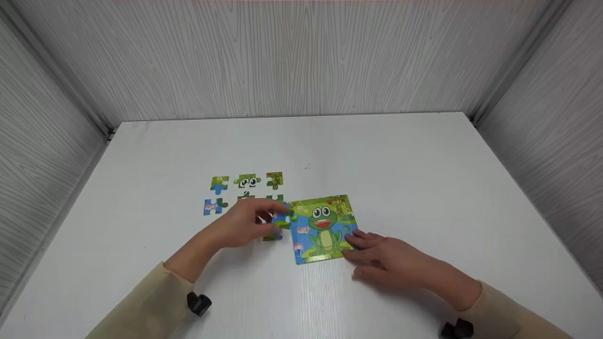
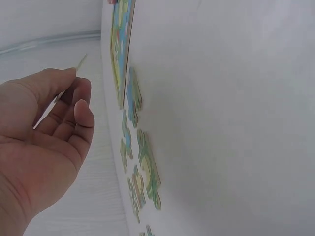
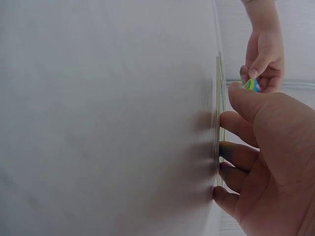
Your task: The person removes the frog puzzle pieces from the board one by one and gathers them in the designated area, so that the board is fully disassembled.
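Observation:
My left hand (image 1: 242, 223) pinches a jigsaw puzzle piece (image 3: 252, 85) between thumb and fingers, just above the table at the left edge of the puzzle board. In the left wrist view the held piece (image 2: 82, 62) shows edge-on as a thin sliver beyond the thumb tip. The square puzzle board (image 1: 324, 234) bears a green frog on blue and lies flat, slightly turned. At its lower right side, my right hand (image 1: 398, 263) rests with loosely bent fingertips against the edge, the thumb apart from the fingers.
Loose puzzle pieces lie left of the board: a corner piece (image 1: 219, 184), a piece with the frog's eyes (image 1: 248, 181), a green and red piece (image 1: 275, 179) and a blue-pink one (image 1: 213, 206). Others are partly hidden by my left hand. Light wood-grain panels (image 1: 301, 56) enclose the white table (image 1: 400, 155).

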A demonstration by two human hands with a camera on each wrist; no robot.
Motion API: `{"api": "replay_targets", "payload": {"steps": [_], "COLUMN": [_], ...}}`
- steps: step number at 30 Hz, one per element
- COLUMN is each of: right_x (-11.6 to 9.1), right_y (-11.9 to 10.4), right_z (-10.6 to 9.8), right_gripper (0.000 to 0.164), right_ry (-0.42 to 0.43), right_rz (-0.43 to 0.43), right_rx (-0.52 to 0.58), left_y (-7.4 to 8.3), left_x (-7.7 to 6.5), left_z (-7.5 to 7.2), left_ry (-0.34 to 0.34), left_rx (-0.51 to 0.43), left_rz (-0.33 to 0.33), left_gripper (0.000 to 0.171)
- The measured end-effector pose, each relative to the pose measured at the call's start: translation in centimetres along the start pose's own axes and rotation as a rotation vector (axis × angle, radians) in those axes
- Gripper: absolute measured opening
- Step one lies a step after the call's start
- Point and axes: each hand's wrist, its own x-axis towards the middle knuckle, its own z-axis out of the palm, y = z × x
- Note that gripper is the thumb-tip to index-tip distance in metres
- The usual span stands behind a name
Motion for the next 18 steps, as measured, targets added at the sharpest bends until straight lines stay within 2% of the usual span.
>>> {"api": "replay_targets", "payload": {"steps": [9,14,18], "right_x": [0.1,0.1,0.1], "right_y": [0.0,0.1,0.2], "right_z": [0.1,0.1,0.2], "right_gripper": [0.053,0.053,0.054], "right_ry": [-0.001,-0.012,-0.009], "right_rz": [-0.005,0.001,0.002], "right_rx": [0.007,0.000,-0.004], "left_y": [-2.7,-4.3,-5.4], "left_x": [-3.5,-5.4,-6.5], "left_z": [-3.2,-4.7,-5.3], "left_ry": [0.072,0.098,0.108], "left_rx": [-0.064,-0.048,-0.045], "left_rz": [-0.090,-0.142,-0.188], "left_gripper": [0.034,0.036,0.037]}}
